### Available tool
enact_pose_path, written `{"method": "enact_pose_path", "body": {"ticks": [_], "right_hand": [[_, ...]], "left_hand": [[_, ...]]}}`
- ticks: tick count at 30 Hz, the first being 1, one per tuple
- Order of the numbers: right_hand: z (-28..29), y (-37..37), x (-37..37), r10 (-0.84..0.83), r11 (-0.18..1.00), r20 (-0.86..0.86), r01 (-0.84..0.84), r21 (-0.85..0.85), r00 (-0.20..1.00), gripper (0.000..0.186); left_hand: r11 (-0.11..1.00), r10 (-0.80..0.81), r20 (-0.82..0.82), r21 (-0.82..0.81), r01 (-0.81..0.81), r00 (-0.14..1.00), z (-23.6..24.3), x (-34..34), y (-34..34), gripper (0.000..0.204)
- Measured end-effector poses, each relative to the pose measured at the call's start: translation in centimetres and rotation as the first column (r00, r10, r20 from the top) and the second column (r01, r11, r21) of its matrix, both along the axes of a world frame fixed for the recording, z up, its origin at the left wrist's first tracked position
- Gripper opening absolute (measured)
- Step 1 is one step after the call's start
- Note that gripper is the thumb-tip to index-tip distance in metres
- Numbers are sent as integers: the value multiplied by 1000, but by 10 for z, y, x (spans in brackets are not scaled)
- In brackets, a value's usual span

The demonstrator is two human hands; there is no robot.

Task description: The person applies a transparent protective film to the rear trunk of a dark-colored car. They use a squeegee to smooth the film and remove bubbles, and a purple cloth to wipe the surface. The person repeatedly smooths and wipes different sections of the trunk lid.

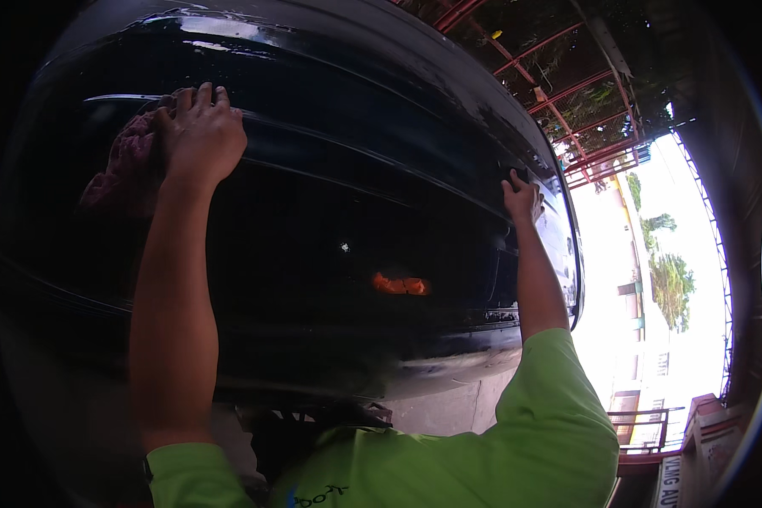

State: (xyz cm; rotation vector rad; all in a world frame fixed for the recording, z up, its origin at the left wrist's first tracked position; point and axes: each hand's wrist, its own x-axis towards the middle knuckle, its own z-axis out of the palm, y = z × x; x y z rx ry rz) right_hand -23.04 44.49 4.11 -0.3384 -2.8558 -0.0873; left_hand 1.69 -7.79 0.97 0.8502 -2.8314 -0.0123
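In front of me is the glossy dark panel (356, 152) of a vehicle, with raised lines along it. High on the left, my left hand (201, 140) presses on it, fingers forward. A crumpled, dull pink cloth (127, 157) lies under and beside that hand, partly hidden by it. Far to the right, my right hand (523, 200) rests against the vehicle near its edge, fingers apart. A small dark shape shows at its fingertips, too dim to name. Below and between my arms sits an orange light (401, 284) in the panel.
Overhead at the right is a red metal frame (559, 93) with leaves above it. Bright daylight opens beyond the vehicle's right end, with a tree (673, 279) outside. A pale floor (449, 406) shows below the vehicle. Red railings (652, 427) stand at the lower right.
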Motion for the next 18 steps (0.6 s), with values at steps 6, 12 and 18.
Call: {"method": "enact_pose_path", "body": {"ticks": [6,12,18], "right_hand": [[-25,-182,34,460,880,-143,-471,-59,877,44],[-12,-538,104,745,664,-86,-748,2,661,40],[-20,-336,53,773,601,-176,-792,-103,609,39]], "left_hand": [[993,49,-238,112,-22,970,-7,0,5,54],[985,170,-266,56,-161,949,9,7,-17,49],[984,176,-182,54,-168,968,11,10,-27,48]]}}
